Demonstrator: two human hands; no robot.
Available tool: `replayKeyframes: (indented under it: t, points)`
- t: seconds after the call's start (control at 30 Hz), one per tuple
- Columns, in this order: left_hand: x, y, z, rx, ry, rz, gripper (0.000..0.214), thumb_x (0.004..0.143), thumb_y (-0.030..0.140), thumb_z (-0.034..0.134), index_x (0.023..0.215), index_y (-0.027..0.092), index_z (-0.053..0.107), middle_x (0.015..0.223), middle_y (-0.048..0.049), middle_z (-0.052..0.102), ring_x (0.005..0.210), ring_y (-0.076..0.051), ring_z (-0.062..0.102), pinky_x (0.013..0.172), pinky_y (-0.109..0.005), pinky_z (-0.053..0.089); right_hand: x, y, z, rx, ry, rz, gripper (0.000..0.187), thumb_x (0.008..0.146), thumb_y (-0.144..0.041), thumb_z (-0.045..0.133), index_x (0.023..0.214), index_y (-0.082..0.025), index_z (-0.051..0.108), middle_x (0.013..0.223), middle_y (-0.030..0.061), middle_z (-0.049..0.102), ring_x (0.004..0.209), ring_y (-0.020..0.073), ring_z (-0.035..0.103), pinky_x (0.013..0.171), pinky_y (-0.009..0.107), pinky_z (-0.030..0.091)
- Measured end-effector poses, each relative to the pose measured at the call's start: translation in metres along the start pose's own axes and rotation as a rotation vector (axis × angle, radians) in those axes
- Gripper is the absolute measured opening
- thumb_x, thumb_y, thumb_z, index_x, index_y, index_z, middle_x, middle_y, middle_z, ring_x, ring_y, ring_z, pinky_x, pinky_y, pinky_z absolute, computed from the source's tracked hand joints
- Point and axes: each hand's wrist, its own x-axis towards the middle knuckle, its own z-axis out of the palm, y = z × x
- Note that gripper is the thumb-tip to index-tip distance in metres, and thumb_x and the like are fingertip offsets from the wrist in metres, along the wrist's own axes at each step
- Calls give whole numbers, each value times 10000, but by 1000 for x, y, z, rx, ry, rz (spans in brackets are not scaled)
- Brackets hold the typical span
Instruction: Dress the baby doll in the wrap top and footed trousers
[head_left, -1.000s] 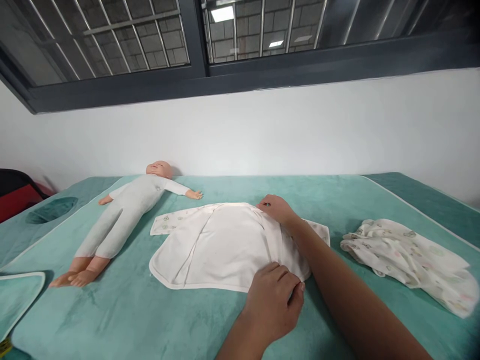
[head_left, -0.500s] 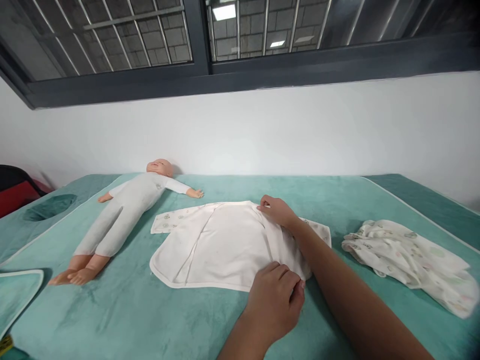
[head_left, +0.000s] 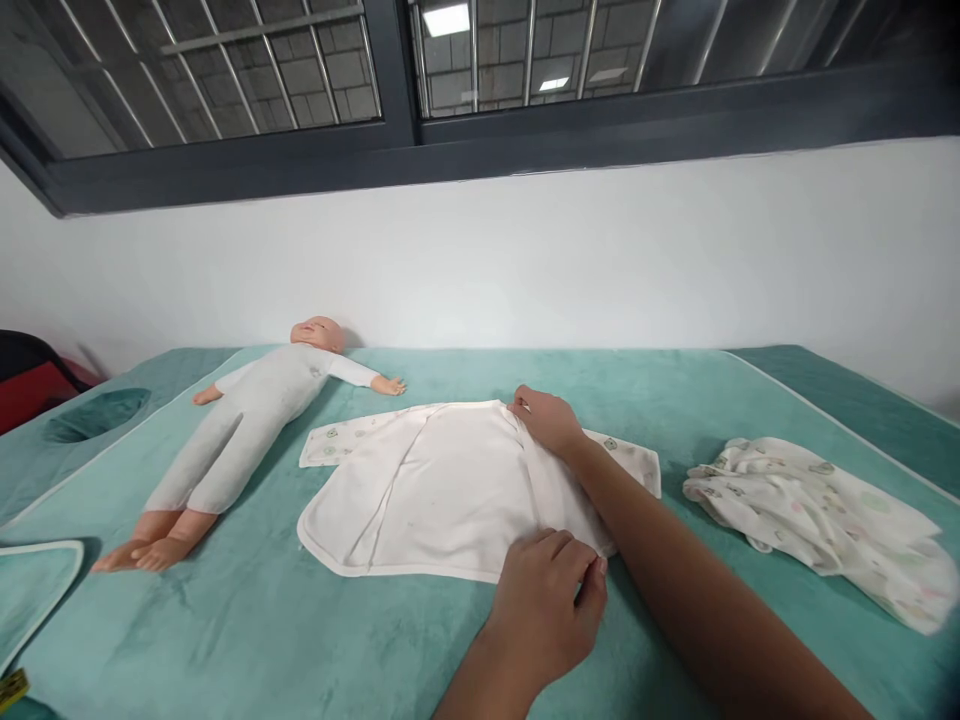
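A white baby shirt (head_left: 457,490) lies spread open on the green bed cover, inside up, its printed sleeves stretched out to both sides. My right hand (head_left: 546,420) pinches the shirt's right front panel near the neckline. Lower down, my left hand (head_left: 546,595) is closed on the bottom hem of that same panel. The fingertips of both hands are partly hidden. My right forearm crosses over the shirt's right side and covers part of the sleeve there.
A baby doll (head_left: 262,400) in a white suit lies on its back at the left. Crumpled printed baby clothing (head_left: 817,520) rests at the right on the green cover (head_left: 225,640). Behind stand a white wall and a barred window (head_left: 405,80). A red and black item (head_left: 37,385) is far left.
My right hand has shifted slightly left along the neckline, and a bit more of the right sleeve shows. My left hand stays nearly where it was.
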Motion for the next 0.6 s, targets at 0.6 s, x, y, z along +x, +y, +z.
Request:
replayKeyframes:
  t: [0.6]
  points:
    - [-1, -1, -4, 37, 85, -253, 213, 904, 192, 442, 716, 202, 540, 597, 24, 609, 547, -114, 532, 544, -280, 275, -32, -26, 5, -36, -52, -222, 551, 982, -452, 318, 1444, -162, 395, 1521, 119, 336, 1425, 266, 271, 1153, 485, 231]
